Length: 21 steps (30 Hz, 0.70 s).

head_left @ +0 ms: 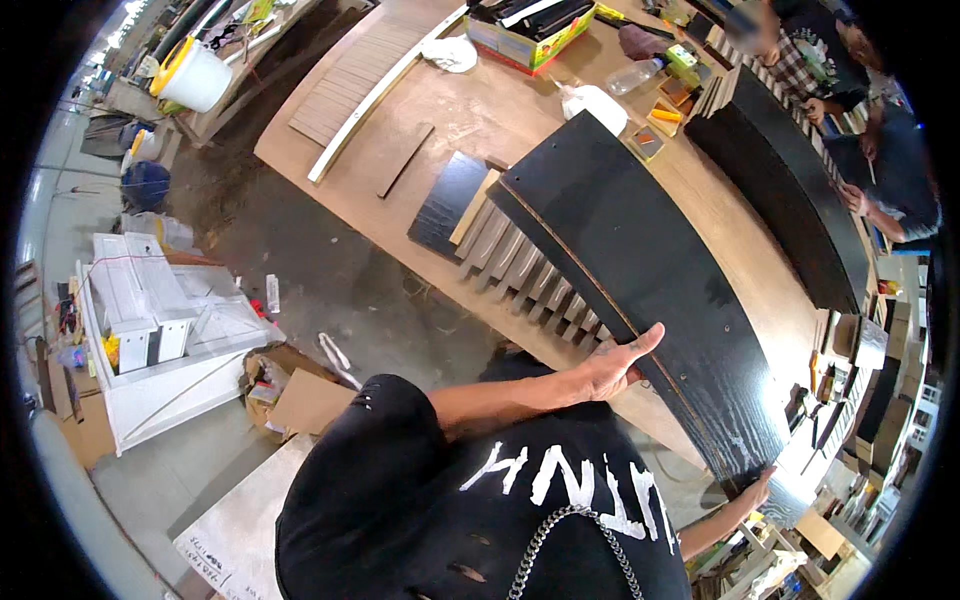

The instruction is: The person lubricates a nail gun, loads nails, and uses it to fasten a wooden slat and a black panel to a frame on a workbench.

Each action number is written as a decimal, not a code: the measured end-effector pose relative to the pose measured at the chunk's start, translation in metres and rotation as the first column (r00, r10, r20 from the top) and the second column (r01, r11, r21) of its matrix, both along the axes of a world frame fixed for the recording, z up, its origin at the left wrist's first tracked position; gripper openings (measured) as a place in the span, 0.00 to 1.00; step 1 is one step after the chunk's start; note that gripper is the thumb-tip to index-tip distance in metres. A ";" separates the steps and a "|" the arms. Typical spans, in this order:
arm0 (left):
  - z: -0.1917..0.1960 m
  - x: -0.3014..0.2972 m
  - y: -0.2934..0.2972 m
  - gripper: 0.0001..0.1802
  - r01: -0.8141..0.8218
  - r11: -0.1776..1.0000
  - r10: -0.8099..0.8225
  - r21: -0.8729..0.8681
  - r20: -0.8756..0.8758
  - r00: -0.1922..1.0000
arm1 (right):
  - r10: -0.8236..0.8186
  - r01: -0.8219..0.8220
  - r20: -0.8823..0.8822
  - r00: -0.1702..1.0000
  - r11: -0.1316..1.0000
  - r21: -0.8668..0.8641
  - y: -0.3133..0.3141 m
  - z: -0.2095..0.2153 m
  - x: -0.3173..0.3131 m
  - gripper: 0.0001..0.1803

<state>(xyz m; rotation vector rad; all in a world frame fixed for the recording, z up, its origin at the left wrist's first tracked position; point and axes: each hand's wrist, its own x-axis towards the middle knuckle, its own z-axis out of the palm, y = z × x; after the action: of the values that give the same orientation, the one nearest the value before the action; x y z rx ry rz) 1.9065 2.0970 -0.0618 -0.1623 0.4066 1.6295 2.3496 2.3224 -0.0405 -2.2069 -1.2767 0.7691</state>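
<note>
A long black board (pixel 640 240), with a thin groove along its near edge and small holes in its face, lies tilted across the wooden table (pixel 400 100). My left hand (pixel 612 370) grips its near edge, thumb on the top face and fingers underneath. At its lower right end, my right hand (pixel 757 490) holds the edge, with part of the fingers hidden. Beneath and beside the board, a row of grey-brown wooden slats (pixel 510 265) pokes out. Next to them lie a smaller dark panel (pixel 445 210) and a light wood strip (pixel 474 207).
Dark curved panels (pixel 775 190) stand on the table's right side, where other people (pixel 860 120) work. Toward the back are a box of black pieces (pixel 530 35), a clear bottle (pixel 635 76) and a white bag (pixel 594 105). A cardboard box (pixel 312 400) sits on the floor at left.
</note>
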 end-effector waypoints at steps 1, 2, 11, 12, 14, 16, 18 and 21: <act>-0.019 0.007 0.002 0.31 0.017 0.994 -0.027 -0.107 -0.088 0.996 | -0.027 0.020 0.087 0.996 0.996 0.086 0.011 -0.006 -0.004 0.41; -0.016 0.002 -0.001 0.30 0.006 0.992 -0.019 -0.130 -0.098 0.995 | 0.201 -0.234 0.279 0.939 0.968 0.086 0.018 -0.004 -0.022 0.39; -0.029 -0.049 -0.069 0.16 -0.401 0.899 0.364 -0.177 -0.210 0.907 | 0.371 -0.453 0.599 0.710 0.891 -0.015 0.062 -0.036 -0.063 0.37; -0.036 -0.042 -0.065 0.15 -0.425 0.878 0.373 -0.219 -0.240 0.896 | 0.381 -0.483 0.612 0.692 0.875 0.001 0.071 -0.043 -0.060 0.37; -0.025 -0.041 -0.051 0.14 -0.451 0.844 0.369 -0.290 -0.296 0.881 | 0.378 -0.525 0.640 0.669 0.850 0.046 0.073 -0.049 -0.061 0.37; -0.033 -0.042 -0.046 0.17 -0.408 0.858 0.295 -0.314 -0.348 0.890 | 0.327 -0.519 0.642 0.693 0.845 0.131 0.081 -0.060 -0.048 0.37; -0.020 -0.051 -0.041 0.20 -0.371 0.881 0.229 -0.294 -0.423 0.877 | 0.309 -0.411 0.603 0.735 0.911 0.035 0.086 -0.054 -0.053 0.36; -0.024 -0.052 -0.044 0.23 -0.382 0.867 0.209 -0.320 -0.463 0.861 | 0.315 -0.438 0.601 0.735 0.897 0.065 0.087 -0.055 -0.053 0.35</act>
<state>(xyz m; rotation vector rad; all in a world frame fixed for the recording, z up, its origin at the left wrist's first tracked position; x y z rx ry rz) 1.8546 2.0531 -0.0857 -0.1961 1.0995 1.8770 2.2970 2.4096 -0.0954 -2.0985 -2.0501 0.0507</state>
